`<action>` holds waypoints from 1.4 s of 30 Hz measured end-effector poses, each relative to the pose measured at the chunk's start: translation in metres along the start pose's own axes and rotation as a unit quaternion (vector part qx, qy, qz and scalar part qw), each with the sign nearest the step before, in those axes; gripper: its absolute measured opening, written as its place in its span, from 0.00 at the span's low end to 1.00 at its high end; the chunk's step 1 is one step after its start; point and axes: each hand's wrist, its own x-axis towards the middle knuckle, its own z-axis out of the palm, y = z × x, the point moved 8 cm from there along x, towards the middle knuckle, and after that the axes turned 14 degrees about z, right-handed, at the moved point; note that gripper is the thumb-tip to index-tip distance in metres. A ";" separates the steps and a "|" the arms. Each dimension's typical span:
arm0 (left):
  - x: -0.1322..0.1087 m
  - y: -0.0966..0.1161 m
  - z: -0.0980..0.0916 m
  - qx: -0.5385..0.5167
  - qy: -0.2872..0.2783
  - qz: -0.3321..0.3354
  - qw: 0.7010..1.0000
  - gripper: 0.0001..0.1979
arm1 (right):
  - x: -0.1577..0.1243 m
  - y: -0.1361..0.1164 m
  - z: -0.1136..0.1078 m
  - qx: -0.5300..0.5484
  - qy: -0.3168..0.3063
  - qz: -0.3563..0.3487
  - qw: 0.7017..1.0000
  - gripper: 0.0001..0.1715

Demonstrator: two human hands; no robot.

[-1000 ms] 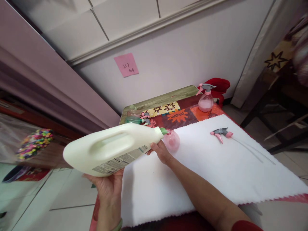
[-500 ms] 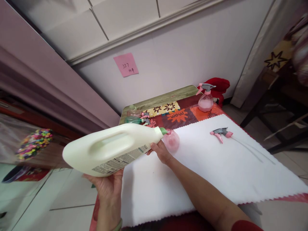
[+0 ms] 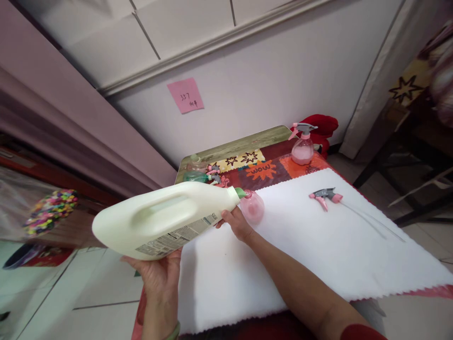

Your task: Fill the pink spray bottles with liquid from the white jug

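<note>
A large cream-coloured detergent jug (image 3: 120,229) lies tilted in the air, its green spout (image 3: 240,192) at the mouth of a pink spray bottle (image 3: 253,208). That bottle stands without its top on the white mat and looks pinkish inside. From below, my left hand (image 3: 157,271) supports the jug's base end. My right hand (image 3: 235,223) grips the jug near its neck, the fingers partly hidden behind it. Apart on the mat to the right lies a grey and pink spray head (image 3: 326,196) with a thin tube.
Another pink spray bottle (image 3: 302,152) with its head on stands at the back right. A green spray bottle (image 3: 196,176) and a clear pinkish one (image 3: 198,166) lie at the back left. The white mat (image 3: 311,255) covers much of the table. A pink note (image 3: 186,96) is on the wall.
</note>
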 end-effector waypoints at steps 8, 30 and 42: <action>0.003 0.002 0.003 -0.003 0.008 -0.010 1.000 0.39 | -0.001 0.001 0.000 0.006 0.001 0.002 1.000 0.41; 0.006 0.003 0.006 -0.035 -0.007 -0.016 0.999 0.38 | 0.000 0.002 0.001 -0.004 -0.005 0.000 1.000 0.40; 0.002 0.002 0.005 -0.026 -0.007 -0.006 1.000 0.36 | -0.001 0.001 0.001 -0.001 -0.005 -0.002 1.000 0.40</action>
